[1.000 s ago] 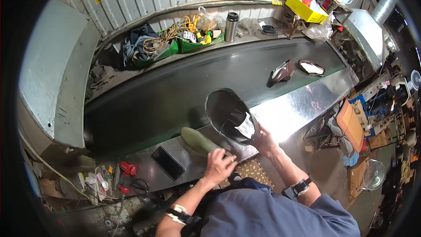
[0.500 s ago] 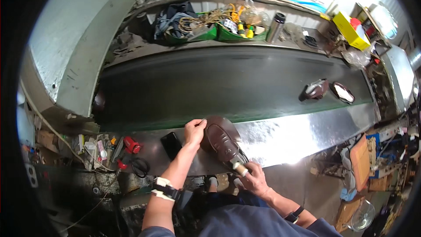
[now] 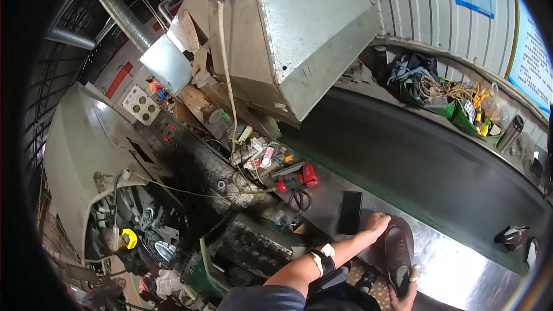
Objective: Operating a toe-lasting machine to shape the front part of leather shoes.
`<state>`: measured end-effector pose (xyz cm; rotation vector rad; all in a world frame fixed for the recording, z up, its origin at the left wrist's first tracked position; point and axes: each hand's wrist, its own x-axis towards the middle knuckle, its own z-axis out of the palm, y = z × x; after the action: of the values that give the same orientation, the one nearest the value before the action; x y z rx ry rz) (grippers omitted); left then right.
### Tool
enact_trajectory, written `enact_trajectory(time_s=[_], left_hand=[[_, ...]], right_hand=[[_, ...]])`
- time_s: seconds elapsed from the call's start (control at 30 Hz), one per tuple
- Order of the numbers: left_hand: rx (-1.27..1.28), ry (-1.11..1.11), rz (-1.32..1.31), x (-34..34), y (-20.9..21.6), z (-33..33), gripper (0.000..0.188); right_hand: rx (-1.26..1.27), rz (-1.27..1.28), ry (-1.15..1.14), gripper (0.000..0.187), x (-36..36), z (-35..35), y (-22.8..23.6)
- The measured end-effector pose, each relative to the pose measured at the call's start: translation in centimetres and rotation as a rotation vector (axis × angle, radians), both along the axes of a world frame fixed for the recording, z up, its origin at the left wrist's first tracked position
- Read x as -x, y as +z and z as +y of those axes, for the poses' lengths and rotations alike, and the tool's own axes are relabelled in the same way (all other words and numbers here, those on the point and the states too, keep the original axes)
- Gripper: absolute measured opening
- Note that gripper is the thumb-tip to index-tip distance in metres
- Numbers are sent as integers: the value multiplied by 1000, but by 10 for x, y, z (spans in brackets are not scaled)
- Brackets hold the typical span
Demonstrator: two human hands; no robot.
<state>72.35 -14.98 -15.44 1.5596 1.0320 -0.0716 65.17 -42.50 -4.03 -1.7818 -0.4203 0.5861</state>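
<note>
A dark brown leather shoe (image 3: 397,249) is at the near edge of the metal ledge (image 3: 446,265), toe pointing away from me. My right hand (image 3: 405,298) grips its heel end; a pale wrap shows on one finger. My left hand (image 3: 378,223) has its fingers closed at the left side of the toe, partly hidden by the shoe. Left of that hand, a black phone (image 3: 349,212) lies on the metal. Two more dark shoes, one a brown shoe (image 3: 512,236), are on the dark conveyor belt (image 3: 415,152) at the far right.
A red tool (image 3: 309,175) and black-handled scissors (image 3: 299,200) lie left of the phone, beside cluttered small items (image 3: 266,158). A large metal hood (image 3: 317,29) overhangs the belt's left end. Green bins (image 3: 469,124) and a steel flask (image 3: 510,133) line the back. Machinery (image 3: 152,224) stands left.
My view has swung left, bringing the hood and left-hand machinery into sight. The shoe has turned in my hands, now showing more of its side and opening. Both hands stay on it.
</note>
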Motion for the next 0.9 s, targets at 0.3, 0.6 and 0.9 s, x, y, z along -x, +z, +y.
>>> enact_trajectory(time_s=[0.3, 0.6, 0.9], left_hand=[[-506, -212, 200, -11, 39, -47, 69], [-309, -80, 69, 28, 34, -21, 55], [-383, 182, -139, 174, 112, 29, 43]], right_hand=[[28, -109, 162, 87, 2, -37, -87], [-244, -129, 170, 97, 15, -27, -52], [-289, 982, 161, 70, 21, 87, 26]])
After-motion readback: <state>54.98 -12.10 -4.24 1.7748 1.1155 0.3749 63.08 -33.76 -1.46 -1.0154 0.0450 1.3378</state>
